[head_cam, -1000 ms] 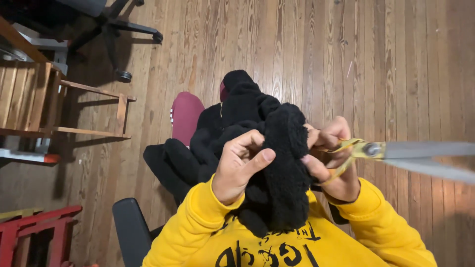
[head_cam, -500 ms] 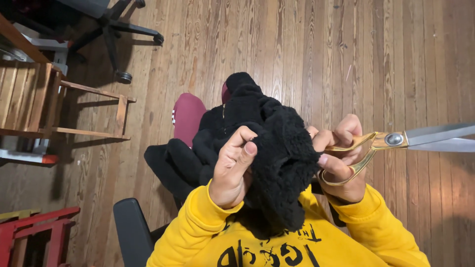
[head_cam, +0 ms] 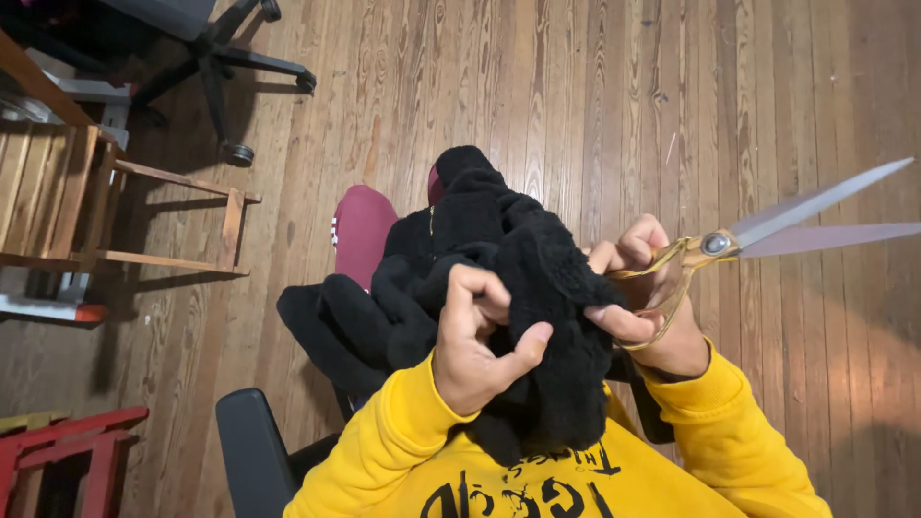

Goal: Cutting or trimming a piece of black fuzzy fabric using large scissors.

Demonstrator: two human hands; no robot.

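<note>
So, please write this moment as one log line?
left hand: pinches black fleece fabric | right hand: holds scissors, blades open, apart from fabric | wooden floor

A bunched black fleece cloth sits between the hands: the left hand on its left, the right hand on its right, holding gold-handled steel scissors pointing right above the wooden plank floor.

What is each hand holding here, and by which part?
Left hand pinches a fold of the black fleece fabric. Right hand holds the scissors by their gold handle loops, blades open.
</note>
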